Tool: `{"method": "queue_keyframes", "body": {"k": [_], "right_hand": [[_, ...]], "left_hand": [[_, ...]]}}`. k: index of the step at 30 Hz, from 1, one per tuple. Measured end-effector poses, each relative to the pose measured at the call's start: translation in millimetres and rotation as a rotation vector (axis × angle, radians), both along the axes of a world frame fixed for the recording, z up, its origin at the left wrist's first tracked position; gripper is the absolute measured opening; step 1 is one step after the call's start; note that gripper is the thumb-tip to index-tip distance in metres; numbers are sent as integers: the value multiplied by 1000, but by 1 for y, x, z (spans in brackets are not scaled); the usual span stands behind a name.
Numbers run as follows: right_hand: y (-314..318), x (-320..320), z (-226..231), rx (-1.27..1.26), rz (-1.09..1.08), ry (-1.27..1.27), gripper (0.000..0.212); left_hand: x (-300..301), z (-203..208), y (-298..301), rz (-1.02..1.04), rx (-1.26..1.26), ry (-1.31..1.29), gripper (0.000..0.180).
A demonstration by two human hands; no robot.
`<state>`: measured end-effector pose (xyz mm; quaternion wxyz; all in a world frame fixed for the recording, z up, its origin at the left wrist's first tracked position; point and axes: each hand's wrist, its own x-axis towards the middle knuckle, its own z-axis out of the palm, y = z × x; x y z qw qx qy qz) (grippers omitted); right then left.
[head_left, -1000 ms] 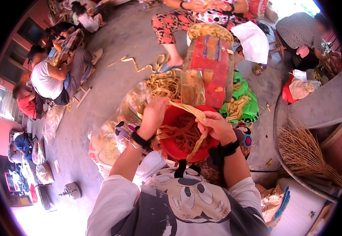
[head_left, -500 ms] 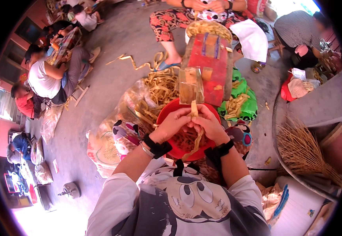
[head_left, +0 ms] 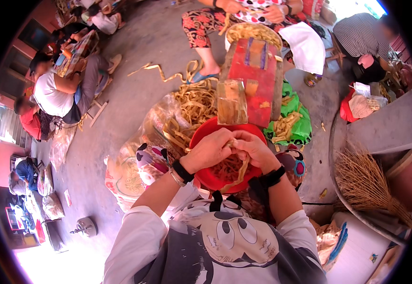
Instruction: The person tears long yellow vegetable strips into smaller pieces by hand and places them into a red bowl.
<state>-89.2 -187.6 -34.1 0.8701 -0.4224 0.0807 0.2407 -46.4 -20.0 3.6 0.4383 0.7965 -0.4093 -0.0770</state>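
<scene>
Over a red basin [head_left: 199,135] at my lap, my left hand [head_left: 211,149] and my right hand [head_left: 257,149] meet with fingers pinched together. Between them is a long, limp, yellowish-tan strip [head_left: 243,171], its loose end hanging down across the basin. Its upper part is mostly hidden by my fingers. Reddish-brown shredded pieces [head_left: 223,169] lie inside the basin. Dark bands circle both my wrists. Just beyond the basin stands a worn red board [head_left: 258,80] with a wooden block [head_left: 232,102] on its near end.
Many tan strips [head_left: 199,102] lie heaped on plastic sheeting left of the board. A green bag [head_left: 303,120] with short tan pieces sits on its right. Opposite, a person works beside a round basket [head_left: 255,32] of strips. A twig broom [head_left: 364,177] stands at right.
My hands have drawn closer together, and the strip's end that stuck up between them is now folded down into my fingers. The person opposite has moved their hands apart.
</scene>
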Motion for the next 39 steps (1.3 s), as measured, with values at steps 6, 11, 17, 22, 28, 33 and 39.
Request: {"method": "queue_keyframes", "body": {"k": [6, 11, 17, 22, 28, 33, 39], "right_hand": [[12, -4, -8, -682, -45, -382, 24], [15, -4, -6, -658, -135, -443, 21], [-9, -3, 8, -19, 134, -47, 21], [-3, -5, 8, -77, 90, -16, 22], [-13, -12, 35, -283, 128, -119, 16], [-28, -23, 69, -388, -125, 17, 10], [-29, -30, 108, -639, -75, -55, 11]], "left_hand": [[-3, -8, 1, 119, 206, 43, 12], [2, -17, 4, 215, 161, 63, 12], [-2, -4, 9, 191, 40, 6, 13], [-11, 8, 6, 155, 43, 143, 17], [-7, 3, 12, 217, -147, 763, 19], [-17, 21, 12, 175, -225, 876, 19], [-18, 30, 13, 12, -365, 771, 19]]}}
